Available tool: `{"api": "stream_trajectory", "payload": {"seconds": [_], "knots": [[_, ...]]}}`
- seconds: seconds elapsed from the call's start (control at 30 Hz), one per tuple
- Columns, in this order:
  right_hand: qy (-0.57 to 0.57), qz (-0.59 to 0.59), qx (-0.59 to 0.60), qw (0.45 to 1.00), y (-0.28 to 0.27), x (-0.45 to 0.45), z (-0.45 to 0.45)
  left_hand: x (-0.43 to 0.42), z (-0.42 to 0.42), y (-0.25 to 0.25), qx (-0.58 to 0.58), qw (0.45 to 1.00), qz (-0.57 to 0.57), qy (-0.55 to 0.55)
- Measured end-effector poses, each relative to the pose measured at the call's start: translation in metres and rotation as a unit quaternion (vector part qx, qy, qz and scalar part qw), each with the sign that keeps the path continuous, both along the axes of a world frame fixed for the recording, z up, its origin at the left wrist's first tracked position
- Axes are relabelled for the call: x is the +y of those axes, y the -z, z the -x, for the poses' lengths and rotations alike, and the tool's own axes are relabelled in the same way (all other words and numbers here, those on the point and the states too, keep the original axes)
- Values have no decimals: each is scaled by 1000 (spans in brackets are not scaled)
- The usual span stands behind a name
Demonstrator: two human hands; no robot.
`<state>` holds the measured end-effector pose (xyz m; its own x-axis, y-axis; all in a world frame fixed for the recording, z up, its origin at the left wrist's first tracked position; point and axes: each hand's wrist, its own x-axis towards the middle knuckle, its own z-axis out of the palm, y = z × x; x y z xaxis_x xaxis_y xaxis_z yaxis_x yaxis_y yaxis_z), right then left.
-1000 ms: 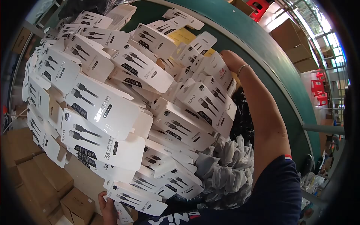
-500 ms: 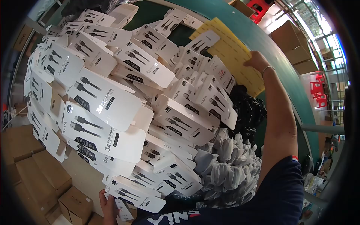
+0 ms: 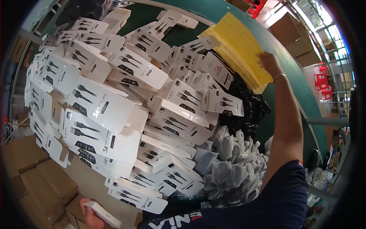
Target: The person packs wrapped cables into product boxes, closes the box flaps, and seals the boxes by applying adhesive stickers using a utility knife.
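Note:
A large heap of white cable boxes (image 3: 99,100) printed with black cables covers the left and middle of the green table. My left hand (image 3: 91,216), at the bottom left, is closed on a small white box (image 3: 103,214). At the upper right my right hand (image 3: 270,63) reaches over yellow sheets (image 3: 238,47), its fingertips at their right edge; its fingers are blurred. Right of the heap lie a black plastic bundle (image 3: 249,108) and a pile of pale wrapped packets (image 3: 232,168).
Brown cartons (image 3: 45,187) stand below the table at the lower left. The curved green table edge (image 3: 284,57) runs along the right. Beyond it are an open carton (image 3: 295,36), red stools (image 3: 323,84) and a metal bar (image 3: 328,121).
The yellow sheets have come out from among the boxes to the right and now lie beside them. My left hand has moved down and left, away from the heap, with a small box.

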<state>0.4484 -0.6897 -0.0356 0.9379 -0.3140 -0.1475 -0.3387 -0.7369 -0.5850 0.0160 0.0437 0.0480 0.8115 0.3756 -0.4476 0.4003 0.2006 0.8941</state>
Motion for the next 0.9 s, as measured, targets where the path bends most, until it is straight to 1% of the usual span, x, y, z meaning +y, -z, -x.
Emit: {"api": "stream_trajectory", "payload": {"seconds": [0.03, 0.07, 0.13, 0.17, 0.2, 0.23, 0.27, 0.3, 0.33, 0.37, 0.4, 0.43, 0.47, 0.5, 0.53, 0.57, 0.6, 0.63, 0.67, 0.7, 0.73, 0.77, 0.8, 0.83, 0.9], "knots": [[2, -97, -8, 995, -12, -6, 3, -8, -19, -20, -35, 998, 1, 45], [3, -98, -8, 995, -38, 12, 12, -12, -31, -32, -36, 998, 0, 47], [-22, -8, -137, 990, -89, 56, 42, -22, -51, -48, -76, 996, 15, 36], [-43, -50, -139, 988, -102, 69, 50, -29, -61, -53, -77, 996, 17, 39], [-65, -91, -141, 984, -114, 83, 59, -35, -70, -56, -94, 992, 31, 75], [-64, -90, -143, 984, -132, 110, 73, -43, -80, -59, -112, 987, 44, 111], [-112, -171, -94, 974, -150, 145, 91, -52, -89, -64, -128, 979, 55, 146], [-161, -250, -45, 954, -160, 175, 107, -63, -100, -71, -145, 970, 67, 181], [-242, -310, -14, 919, -162, 195, 118, -91, -114, -88, -91, 980, 22, 178], [-304, -329, 86, 890, -179, 218, 132, -123, -125, -105, -35, 984, -23, 172], [-393, -326, 109, 853, -185, 239, 142, -144, -135, -108, -38, 984, -23, 174], [-477, -319, 133, 808, -188, 257, 151, -162, -142, -110, 2, 986, 40, 163], [-540, -330, 130, 763, -180, 274, 159, -170, -145, -111, 42, 983, 103, 149], [-565, -327, 140, 744, -169, 287, 167, -167, -144, -110, 40, 982, 103, 150], [-590, -325, 150, 724, -160, 294, 172, -153, -143, -105, 32, 977, 98, 185], [-572, -354, 146, 725, -158, 289, 167, -135, -142, -100, 24, 971, 92, 221], [-483, -428, 130, 753, -150, 274, 153, -119, -142, -96, 16, 963, 85, 257], [-389, -493, 114, 769, -137, 254, 130, -108, -138, -91, 7, 954, 79, 290], [-333, -455, 68, 823, -112, 229, 99, -104, -132, -88, 6, 954, 79, 288], [-247, -374, 0, 894, -82, 201, 73, -101, -125, -84, -15, 960, 88, 267], [-161, -276, -2, 948, -61, 175, 50, -98, -118, -82, -36, 964, 96, 245], [-73, -172, -5, 982, -45, 152, 30, -95, -111, -81, -59, 967, 104, 223], [-102, 65, 33, 992, -33, 135, 15, -91, -104, -80, -81, 970, 111, 201], [-103, 64, 29, 992, -19, 135, 10, -88, -98, -79, -85, 970, 109, 200], [-123, 107, 30, 986, 11, 141, 3, -80, -88, -78, -70, 974, 172, 127]]}}
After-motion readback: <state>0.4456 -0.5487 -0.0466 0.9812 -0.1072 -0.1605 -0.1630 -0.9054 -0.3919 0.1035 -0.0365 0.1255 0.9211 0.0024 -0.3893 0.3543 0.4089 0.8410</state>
